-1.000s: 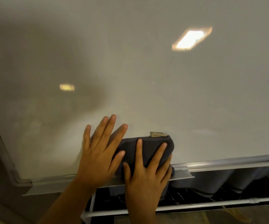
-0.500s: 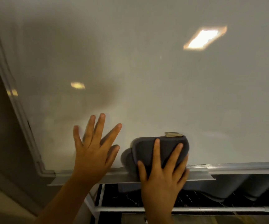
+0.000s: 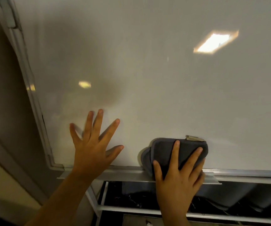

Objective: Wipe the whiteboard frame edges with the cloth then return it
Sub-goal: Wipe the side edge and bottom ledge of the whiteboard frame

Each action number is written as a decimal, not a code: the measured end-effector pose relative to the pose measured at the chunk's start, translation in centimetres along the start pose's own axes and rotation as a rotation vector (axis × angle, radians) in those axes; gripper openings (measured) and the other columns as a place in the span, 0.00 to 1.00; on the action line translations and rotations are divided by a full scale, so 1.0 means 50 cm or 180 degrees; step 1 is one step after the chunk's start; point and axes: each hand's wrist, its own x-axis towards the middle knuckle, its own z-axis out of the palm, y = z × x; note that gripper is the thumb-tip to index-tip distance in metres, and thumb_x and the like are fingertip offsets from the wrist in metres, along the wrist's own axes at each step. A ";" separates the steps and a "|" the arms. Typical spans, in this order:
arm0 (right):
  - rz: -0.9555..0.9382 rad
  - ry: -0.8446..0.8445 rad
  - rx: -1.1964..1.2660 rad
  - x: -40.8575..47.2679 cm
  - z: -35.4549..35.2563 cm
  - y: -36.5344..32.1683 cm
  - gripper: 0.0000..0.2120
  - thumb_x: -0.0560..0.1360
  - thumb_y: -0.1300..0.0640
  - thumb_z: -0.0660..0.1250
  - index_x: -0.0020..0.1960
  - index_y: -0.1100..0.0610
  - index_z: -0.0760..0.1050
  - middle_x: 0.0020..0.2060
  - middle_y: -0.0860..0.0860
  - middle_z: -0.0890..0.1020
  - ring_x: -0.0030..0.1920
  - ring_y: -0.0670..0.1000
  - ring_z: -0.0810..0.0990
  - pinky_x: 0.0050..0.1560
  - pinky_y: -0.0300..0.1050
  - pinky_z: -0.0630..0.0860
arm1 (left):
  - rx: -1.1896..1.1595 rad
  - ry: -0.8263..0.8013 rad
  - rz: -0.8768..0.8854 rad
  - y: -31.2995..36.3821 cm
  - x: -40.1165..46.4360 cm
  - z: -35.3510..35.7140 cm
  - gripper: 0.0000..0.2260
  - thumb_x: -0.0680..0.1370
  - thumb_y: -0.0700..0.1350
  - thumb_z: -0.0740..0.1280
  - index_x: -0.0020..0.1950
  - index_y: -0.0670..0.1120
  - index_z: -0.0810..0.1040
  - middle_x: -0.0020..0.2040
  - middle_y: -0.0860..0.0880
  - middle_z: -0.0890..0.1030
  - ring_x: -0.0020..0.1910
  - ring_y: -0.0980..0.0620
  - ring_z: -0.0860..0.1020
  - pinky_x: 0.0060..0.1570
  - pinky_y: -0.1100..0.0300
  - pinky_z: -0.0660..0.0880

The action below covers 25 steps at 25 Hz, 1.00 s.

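At far left, whiteboard frame (image 3: 33, 101) runs up the side w/ bottom corner just left of left hand (image 3: 92, 149). Left hand flat on whiteboard (image 3: 147, 79), fingers (image 3: 97, 121) spread wide, holding nothing, wrist over tray (image 3: 128, 174). Right of it, apart, dark grey cloth (image 3: 162, 150), folded, sits on tray against board's bottom edge. Right hand (image 3: 178, 175) presses on cloth, fingers splayed across its front. Tan tag (image 3: 194, 138) at cloth's top right.
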 end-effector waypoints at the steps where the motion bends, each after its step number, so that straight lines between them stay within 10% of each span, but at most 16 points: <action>1: 0.0009 0.0019 0.0019 -0.002 0.005 -0.008 0.35 0.70 0.35 0.51 0.74 0.46 0.49 0.74 0.63 0.48 0.71 0.69 0.52 0.64 0.71 0.58 | 0.0008 0.0020 -0.0003 -0.007 0.000 0.003 0.34 0.73 0.69 0.51 0.75 0.58 0.48 0.77 0.44 0.51 0.76 0.44 0.45 0.67 0.30 0.46; 13: 0.0089 -0.0069 0.0012 -0.071 0.057 -0.165 0.36 0.69 0.34 0.53 0.73 0.44 0.50 0.74 0.62 0.50 0.69 0.70 0.59 0.60 0.70 0.64 | -0.0295 0.0109 0.0152 -0.068 -0.018 0.015 0.31 0.76 0.67 0.47 0.76 0.56 0.47 0.77 0.49 0.38 0.76 0.44 0.43 0.70 0.36 0.41; 25: 0.0251 0.0193 0.0311 -0.042 0.055 -0.183 0.45 0.60 0.39 0.74 0.71 0.46 0.59 0.73 0.59 0.50 0.63 0.68 0.62 0.53 0.69 0.70 | -0.0714 -0.0063 -0.0224 -0.020 -0.020 0.001 0.27 0.78 0.64 0.41 0.75 0.57 0.43 0.77 0.44 0.47 0.76 0.46 0.39 0.69 0.35 0.42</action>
